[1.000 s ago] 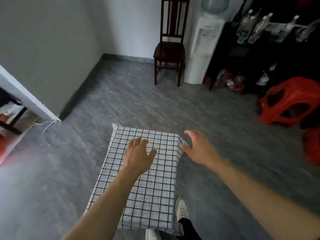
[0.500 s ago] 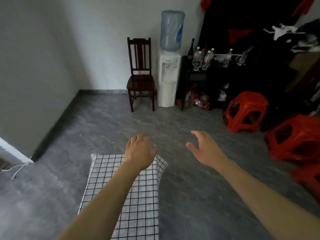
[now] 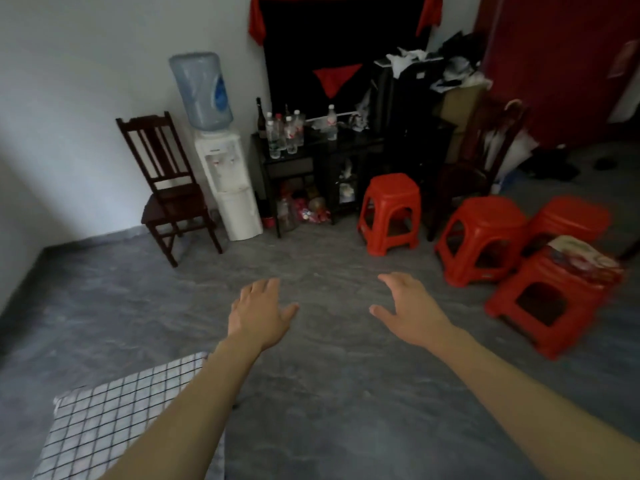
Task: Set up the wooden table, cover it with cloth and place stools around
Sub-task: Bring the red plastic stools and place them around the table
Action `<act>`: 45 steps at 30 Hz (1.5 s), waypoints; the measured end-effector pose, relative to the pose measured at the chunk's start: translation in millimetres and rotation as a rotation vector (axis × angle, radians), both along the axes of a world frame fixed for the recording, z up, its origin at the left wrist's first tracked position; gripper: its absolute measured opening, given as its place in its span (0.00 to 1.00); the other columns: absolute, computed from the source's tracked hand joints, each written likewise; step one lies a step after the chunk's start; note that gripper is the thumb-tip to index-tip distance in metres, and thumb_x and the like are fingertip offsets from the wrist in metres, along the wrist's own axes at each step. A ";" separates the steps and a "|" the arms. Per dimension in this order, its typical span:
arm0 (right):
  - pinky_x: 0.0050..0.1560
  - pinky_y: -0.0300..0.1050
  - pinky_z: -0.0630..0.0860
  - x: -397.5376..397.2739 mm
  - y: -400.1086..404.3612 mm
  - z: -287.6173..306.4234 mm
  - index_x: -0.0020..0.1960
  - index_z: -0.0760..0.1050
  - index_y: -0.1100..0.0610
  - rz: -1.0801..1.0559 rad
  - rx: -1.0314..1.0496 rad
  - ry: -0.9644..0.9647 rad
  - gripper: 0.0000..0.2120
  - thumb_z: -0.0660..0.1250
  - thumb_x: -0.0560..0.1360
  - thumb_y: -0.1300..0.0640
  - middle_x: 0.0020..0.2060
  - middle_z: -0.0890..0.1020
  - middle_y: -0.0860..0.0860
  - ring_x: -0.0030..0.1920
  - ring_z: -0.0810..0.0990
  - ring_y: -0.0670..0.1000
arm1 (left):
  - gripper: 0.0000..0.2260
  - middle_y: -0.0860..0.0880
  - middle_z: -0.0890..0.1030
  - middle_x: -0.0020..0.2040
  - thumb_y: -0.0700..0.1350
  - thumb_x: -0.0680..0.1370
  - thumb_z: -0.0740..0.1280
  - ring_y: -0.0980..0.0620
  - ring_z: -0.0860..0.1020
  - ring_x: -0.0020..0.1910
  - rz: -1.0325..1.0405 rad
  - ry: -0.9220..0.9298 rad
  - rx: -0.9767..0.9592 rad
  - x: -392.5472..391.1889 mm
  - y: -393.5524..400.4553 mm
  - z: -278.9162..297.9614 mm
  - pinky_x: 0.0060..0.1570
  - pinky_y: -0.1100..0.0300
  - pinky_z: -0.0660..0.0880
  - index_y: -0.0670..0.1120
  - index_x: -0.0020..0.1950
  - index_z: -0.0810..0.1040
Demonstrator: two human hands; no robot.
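The black-and-white checked cloth (image 3: 114, 420) covers the table at lower left; our left hand (image 3: 258, 313) and right hand (image 3: 410, 311) hover apart, empty, fingers loose; next we judge: fetch the red plastic stools (image 3: 479, 237) at right.

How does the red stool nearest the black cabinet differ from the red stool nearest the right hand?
The stool by the cabinet has a bare seat; the stool near the right hand carries a printed packet on its seat. The first stands alone on the floor, apart from the others; the second stands close against two more red stools. The first is farther from the person, the second closer. Both are red plastic, upright, of the same shape.
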State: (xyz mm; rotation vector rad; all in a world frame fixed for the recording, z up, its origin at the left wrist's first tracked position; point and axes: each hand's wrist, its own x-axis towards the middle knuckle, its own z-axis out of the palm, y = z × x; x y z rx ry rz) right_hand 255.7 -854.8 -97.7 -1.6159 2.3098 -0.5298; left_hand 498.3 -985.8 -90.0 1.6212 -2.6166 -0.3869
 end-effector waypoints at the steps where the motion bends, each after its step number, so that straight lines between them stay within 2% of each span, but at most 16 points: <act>1: 0.70 0.57 0.67 -21.9 7.5 3.3 0.76 0.60 0.53 -0.028 0.003 0.008 0.33 0.65 0.76 0.41 0.73 0.65 0.54 0.73 0.63 0.55 | 0.30 0.46 0.64 0.75 0.62 0.79 0.58 0.43 0.63 0.72 -0.016 -0.006 0.008 -21.9 2.4 3.3 0.66 0.46 0.67 0.49 0.76 0.60; 7: 0.67 0.59 0.69 -130.5 34.8 13.1 0.74 0.65 0.55 -0.162 -0.042 0.026 0.32 0.66 0.75 0.42 0.69 0.69 0.56 0.70 0.68 0.58 | 0.30 0.47 0.63 0.75 0.64 0.79 0.57 0.43 0.63 0.72 -0.143 -0.026 -0.011 -132.2 2.3 17.1 0.67 0.46 0.67 0.50 0.75 0.62; 15: 0.67 0.58 0.69 -232.9 9.9 20.6 0.75 0.62 0.53 -0.229 0.033 0.124 0.31 0.64 0.77 0.41 0.72 0.65 0.54 0.73 0.63 0.56 | 0.30 0.45 0.60 0.77 0.63 0.78 0.59 0.42 0.60 0.74 -0.252 -0.081 -0.102 -254.9 -43.3 6.3 0.69 0.46 0.65 0.47 0.74 0.65; 21: 0.64 0.61 0.71 -302.3 -59.3 24.6 0.73 0.64 0.52 -0.288 0.061 0.138 0.30 0.66 0.75 0.42 0.70 0.67 0.55 0.70 0.66 0.59 | 0.29 0.44 0.62 0.75 0.63 0.78 0.59 0.42 0.62 0.72 -0.299 0.008 -0.064 -341.1 -120.9 -8.5 0.66 0.45 0.66 0.47 0.73 0.66; 25: 0.67 0.61 0.69 -342.4 -111.3 24.1 0.75 0.62 0.52 -0.303 0.122 0.136 0.31 0.66 0.76 0.43 0.72 0.64 0.55 0.72 0.63 0.59 | 0.27 0.44 0.64 0.74 0.62 0.78 0.59 0.41 0.64 0.71 -0.320 0.075 -0.025 -391.9 -187.4 -11.7 0.65 0.45 0.67 0.47 0.71 0.67; 28: 0.68 0.61 0.68 -375.4 -147.4 29.0 0.74 0.63 0.52 -0.345 0.070 0.107 0.31 0.67 0.76 0.44 0.71 0.66 0.56 0.71 0.65 0.60 | 0.27 0.44 0.66 0.72 0.62 0.78 0.61 0.41 0.65 0.69 -0.312 0.107 0.033 -423.0 -227.1 -11.1 0.65 0.44 0.68 0.46 0.70 0.68; 32: 0.70 0.55 0.65 -422.0 -189.7 38.6 0.73 0.66 0.55 -0.362 -0.029 0.078 0.30 0.69 0.75 0.47 0.69 0.70 0.58 0.69 0.68 0.60 | 0.23 0.45 0.71 0.68 0.58 0.77 0.64 0.43 0.70 0.65 -0.394 0.176 0.097 -454.4 -268.1 -16.9 0.63 0.47 0.70 0.47 0.68 0.71; 36: 0.70 0.55 0.65 -481.1 -242.6 31.6 0.72 0.67 0.57 -0.339 -0.078 0.097 0.29 0.69 0.75 0.47 0.68 0.72 0.58 0.69 0.69 0.59 | 0.26 0.46 0.69 0.70 0.59 0.77 0.64 0.42 0.69 0.67 -0.369 0.131 0.091 -498.9 -320.8 -26.0 0.65 0.47 0.69 0.48 0.71 0.69; 41: 0.69 0.56 0.67 -561.5 -315.4 -3.2 0.73 0.66 0.55 -0.323 -0.072 0.035 0.35 0.61 0.71 0.37 0.68 0.71 0.57 0.69 0.68 0.59 | 0.26 0.47 0.68 0.70 0.61 0.76 0.64 0.43 0.68 0.67 -0.361 0.025 0.076 -579.2 -383.6 -36.7 0.64 0.47 0.70 0.49 0.70 0.68; 45: 0.68 0.59 0.68 -632.9 -373.0 -24.6 0.74 0.64 0.55 -0.312 0.039 0.017 0.37 0.61 0.72 0.37 0.70 0.68 0.59 0.70 0.66 0.61 | 0.24 0.47 0.70 0.69 0.60 0.76 0.63 0.43 0.69 0.67 -0.331 -0.079 0.074 -646.2 -434.6 -37.7 0.63 0.47 0.70 0.50 0.68 0.70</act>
